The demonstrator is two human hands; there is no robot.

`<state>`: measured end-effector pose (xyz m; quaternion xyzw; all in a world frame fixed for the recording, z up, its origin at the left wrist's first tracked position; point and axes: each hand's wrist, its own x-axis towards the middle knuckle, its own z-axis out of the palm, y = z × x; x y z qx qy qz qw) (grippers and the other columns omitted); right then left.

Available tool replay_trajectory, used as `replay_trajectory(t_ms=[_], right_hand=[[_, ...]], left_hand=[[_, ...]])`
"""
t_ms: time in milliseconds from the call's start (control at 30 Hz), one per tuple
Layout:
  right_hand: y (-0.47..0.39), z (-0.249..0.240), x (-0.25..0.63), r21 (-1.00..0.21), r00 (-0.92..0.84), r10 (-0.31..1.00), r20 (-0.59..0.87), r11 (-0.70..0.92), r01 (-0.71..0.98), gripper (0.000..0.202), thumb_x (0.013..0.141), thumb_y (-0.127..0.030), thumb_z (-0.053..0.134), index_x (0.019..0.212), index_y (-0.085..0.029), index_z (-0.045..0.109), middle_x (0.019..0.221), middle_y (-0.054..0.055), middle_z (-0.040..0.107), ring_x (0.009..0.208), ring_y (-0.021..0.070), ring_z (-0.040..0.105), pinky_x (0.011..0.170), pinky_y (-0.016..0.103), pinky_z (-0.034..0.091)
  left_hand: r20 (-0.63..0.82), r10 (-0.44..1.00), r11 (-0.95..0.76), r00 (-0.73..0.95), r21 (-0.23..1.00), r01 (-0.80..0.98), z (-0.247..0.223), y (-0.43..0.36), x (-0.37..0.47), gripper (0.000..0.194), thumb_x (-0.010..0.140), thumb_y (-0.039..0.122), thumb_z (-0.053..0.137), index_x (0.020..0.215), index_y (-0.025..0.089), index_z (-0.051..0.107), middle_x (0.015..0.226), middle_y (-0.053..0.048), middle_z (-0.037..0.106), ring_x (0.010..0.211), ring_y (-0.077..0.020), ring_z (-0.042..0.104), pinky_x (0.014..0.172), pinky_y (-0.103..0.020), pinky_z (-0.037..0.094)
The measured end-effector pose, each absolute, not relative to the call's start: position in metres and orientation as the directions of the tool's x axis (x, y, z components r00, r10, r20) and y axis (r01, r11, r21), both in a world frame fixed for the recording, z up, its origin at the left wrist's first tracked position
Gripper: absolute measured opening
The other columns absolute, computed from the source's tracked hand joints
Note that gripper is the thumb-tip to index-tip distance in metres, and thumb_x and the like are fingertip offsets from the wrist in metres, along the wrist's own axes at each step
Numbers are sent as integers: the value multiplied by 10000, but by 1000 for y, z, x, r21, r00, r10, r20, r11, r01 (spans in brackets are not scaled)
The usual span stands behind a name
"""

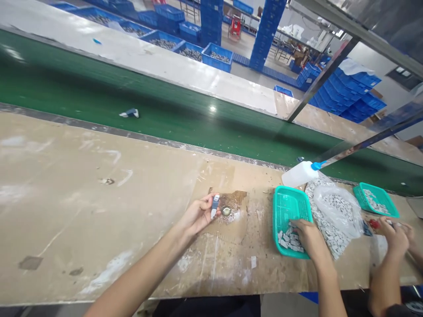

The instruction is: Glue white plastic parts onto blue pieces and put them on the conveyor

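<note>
My left hand (201, 214) holds a small dark-blue and white part (215, 206) upright between thumb and fingers, above the brown-stained patch of the table. Just right of it lies a small round metal-looking piece (226, 211). My right hand (306, 235) reaches over the right side of a green basket (278, 220). Its bent fingertips are among small white-grey pieces (288, 241) at the basket's near end. Whether a piece is between those fingers is too small to tell.
A white bottle (300, 174) with a blue tip lies behind the basket. Right of it are a plastic bag (340, 209) and loose pieces, a second green basket (358, 191) and another person's hands (395, 233). A green belt (185, 125) runs beyond the table, carrying a part (130, 113).
</note>
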<state>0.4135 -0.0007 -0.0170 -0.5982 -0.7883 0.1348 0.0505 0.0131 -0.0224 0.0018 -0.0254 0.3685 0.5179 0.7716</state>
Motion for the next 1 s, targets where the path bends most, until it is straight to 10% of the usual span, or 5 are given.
replay_trajectory(t_ms=[233, 433, 600, 867, 1000], right_hand=[[-6, -12, 405, -520, -124, 986, 112, 164, 838, 315, 879, -398, 559, 1071, -244, 756, 1041, 123, 768, 930, 283, 739, 816, 399, 590], [-21, 11, 345, -958, -34, 999, 4, 14, 288, 341, 869, -435, 651, 1125, -211, 671, 1009, 150, 769, 725, 237, 752, 625, 348, 613], [-17, 8, 274, -999, -124, 992, 19, 23, 30, 215, 832, -418, 710, 936, -230, 699, 874, 94, 776, 724, 208, 734, 619, 295, 592], [-4, -5, 213, -987, -232, 964, 134, 150, 54, 214, 834, -382, 717, 935, -202, 771, 937, 67, 756, 881, 188, 715, 760, 275, 575], [-10, -13, 212, -962, -156, 971, 183, 210, 175, 186, 842, -346, 720, 985, -253, 794, 826, 23, 729, 727, 151, 656, 660, 238, 534]], left_hand=[[-600, 774, 433, 203, 268, -861, 9, -24, 12, 212, 800, -51, 518, 919, 106, 596, 735, -47, 629, 557, -127, 640, 571, -205, 599], [-573, 789, 389, 221, 186, -902, 5, -20, 5, 276, 854, 7, 526, 1088, 115, 624, 773, -62, 631, 627, -122, 648, 593, -158, 583], [-558, 827, 370, 63, 457, -809, 6, -18, 7, 278, 777, 105, 722, 1049, 144, 678, 772, -32, 635, 627, -120, 620, 586, -165, 556], [-375, 911, 363, -169, 926, -99, 4, 33, -24, 572, 514, 566, 898, 952, 240, 727, 806, -23, 719, 760, -237, 654, 621, -251, 505], [-150, 949, 257, -278, 880, 399, 10, 103, -59, 440, 633, 477, 810, 977, 224, 703, 666, 10, 674, 685, -214, 622, 614, -221, 442]])
